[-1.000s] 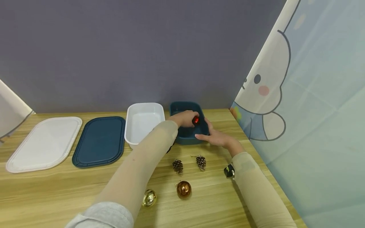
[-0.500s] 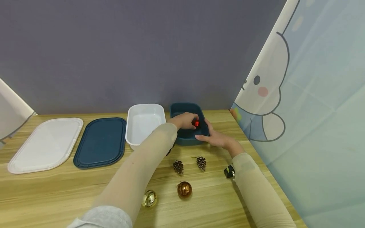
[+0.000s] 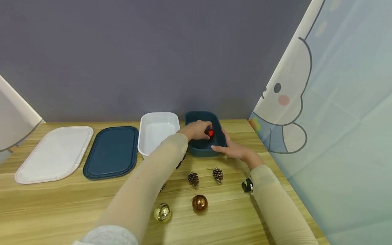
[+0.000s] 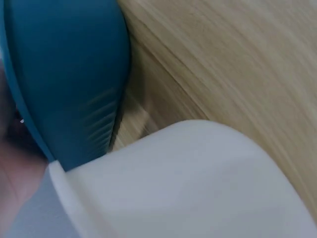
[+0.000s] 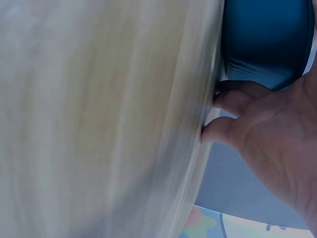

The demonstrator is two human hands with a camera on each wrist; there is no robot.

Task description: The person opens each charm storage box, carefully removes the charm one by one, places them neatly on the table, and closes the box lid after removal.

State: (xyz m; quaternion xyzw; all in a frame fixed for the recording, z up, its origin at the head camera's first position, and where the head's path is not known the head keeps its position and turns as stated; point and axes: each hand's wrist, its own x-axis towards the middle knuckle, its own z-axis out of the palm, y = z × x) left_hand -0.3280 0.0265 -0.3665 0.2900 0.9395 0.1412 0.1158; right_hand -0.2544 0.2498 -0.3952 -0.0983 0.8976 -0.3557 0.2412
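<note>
A shiny red ball ornament [image 3: 210, 132] is inside the dark blue box [image 3: 204, 153], between the thumb and fingers of my left hand [image 3: 197, 129], which reaches down over the box's left rim. My right hand [image 3: 232, 149] holds the near right corner of the same box, thumb along the near wall and fingers along the right side. The right wrist view has that hand [image 5: 277, 134] with curled fingers low beside the box [image 5: 267, 39]. At the edge of the left wrist view, part of my left hand [image 4: 17, 181] shows past the blue wall [image 4: 64, 74].
Left of the blue box stands a white box [image 3: 159, 127]. A blue lid [image 3: 111, 153] and a white lid [image 3: 55, 154] lie farther left. Nearer are pinecones [image 3: 193, 179], a copper ball ornament [image 3: 200, 203] and a gold ball ornament [image 3: 162, 212]. A printed cloth [image 3: 337, 136] hangs at right.
My left hand has shifted slightly left within the blue box, and more of the red ball ornament shows between its fingers. My right hand stays at the box's corner. The head view has shifted a little.
</note>
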